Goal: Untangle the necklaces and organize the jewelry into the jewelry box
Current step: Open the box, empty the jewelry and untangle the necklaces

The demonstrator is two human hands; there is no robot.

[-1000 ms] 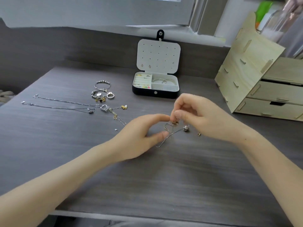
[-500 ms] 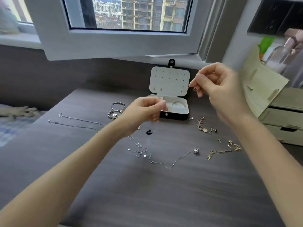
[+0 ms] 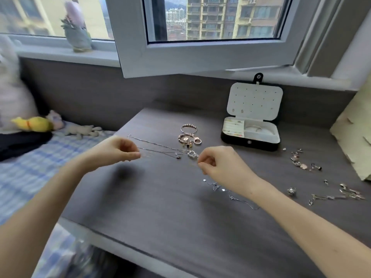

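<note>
Two hands hover over the grey desk [image 3: 160, 213]. The left hand [image 3: 118, 151] and right hand [image 3: 218, 165] each have fingertips pinched on an end of a fine chain [image 3: 146, 155], only faintly visible between them. Just beyond lie two straightened silver necklaces [image 3: 158, 145] and bracelets [image 3: 187, 135]. The open jewelry box [image 3: 236, 140] stands far right. A tangled chain [image 3: 216, 186] lies under the right wrist.

Pinches a faint chain [image 3: 147, 156] between left hand [image 3: 118, 151] and right hand [image 3: 220, 165], above the table [image 3: 160, 207]. Beyond, necklaces [image 3: 160, 145], bracelets [image 3: 187, 135], open box [image 3: 236, 140]; at right, scattered earrings [image 3: 301, 163].
</note>
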